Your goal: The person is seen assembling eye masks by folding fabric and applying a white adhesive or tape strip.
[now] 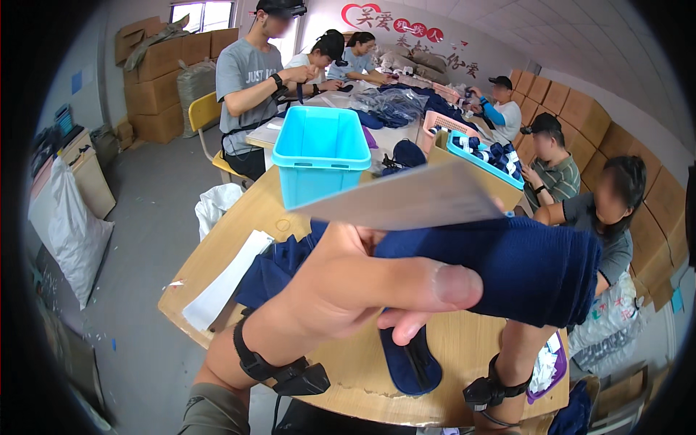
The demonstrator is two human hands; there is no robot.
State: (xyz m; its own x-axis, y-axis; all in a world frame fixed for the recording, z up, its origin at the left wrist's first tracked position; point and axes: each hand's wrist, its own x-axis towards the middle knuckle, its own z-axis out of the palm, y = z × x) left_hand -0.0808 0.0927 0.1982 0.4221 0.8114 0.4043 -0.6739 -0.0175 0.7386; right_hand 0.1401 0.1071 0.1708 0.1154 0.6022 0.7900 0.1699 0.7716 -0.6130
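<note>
My left hand (pixel 377 283) is closed on a thick folded bundle of navy ribbed fabric (pixel 493 268), the thumb pressed along its near side. Just above the bundle slants a flat pale card or strip (pixel 413 199), blurred by motion. My right forearm (pixel 523 348) rises from the lower right behind the bundle, which hides most of that hand; one fingertip seems to show by the card's right end. Below, on the wooden table (pixel 348 377), lies a navy slipper-shaped piece (pixel 409 362). More navy fabric (pixel 279 268) and a white strip (pixel 228 279) lie left of my left wrist.
An empty light-blue bin (pixel 322 170) stands at the table's far left. A cardboard box (pixel 464 170) and a blue tray (pixel 486 156) of navy rolls are beyond the bundle. A purple basket (pixel 540 388) holds white scraps at right. Several people sit or stand along the tables.
</note>
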